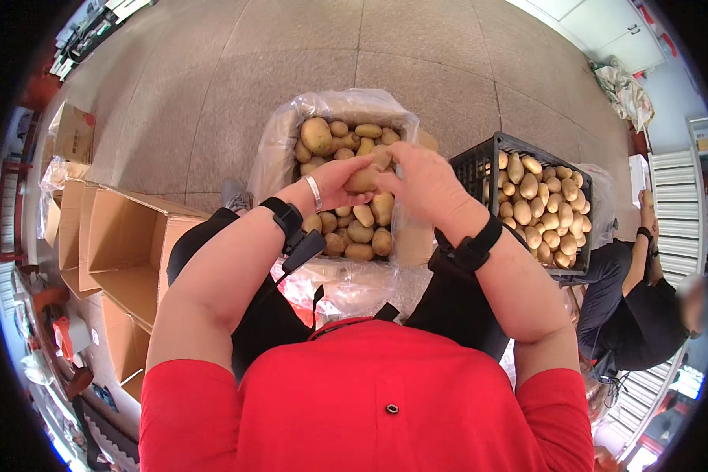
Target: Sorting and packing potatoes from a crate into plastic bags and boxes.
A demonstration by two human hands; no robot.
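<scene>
A cardboard box lined with clear plastic (342, 106) stands before me, filled with potatoes (360, 234) of mixed sizes. Over its middle, my left hand (341, 180) is closed around a potato (363, 179), thumb on top. My right hand (416, 177) is close against the same potato from the right, its fingers bent; another potato (382, 156) shows at its fingertips, and whether it is gripped I cannot tell. To the right, a black plastic crate (522, 143) holds many smooth oval potatoes (537, 206).
Open cardboard boxes (131, 236) stand at the left, with a closed carton (74, 134) behind them. A co-worker in dark clothes (637, 318) sits at the right beyond the crate. Clear plastic sheeting (602, 194) lies beside the crate. Tiled floor (419, 29) stretches ahead.
</scene>
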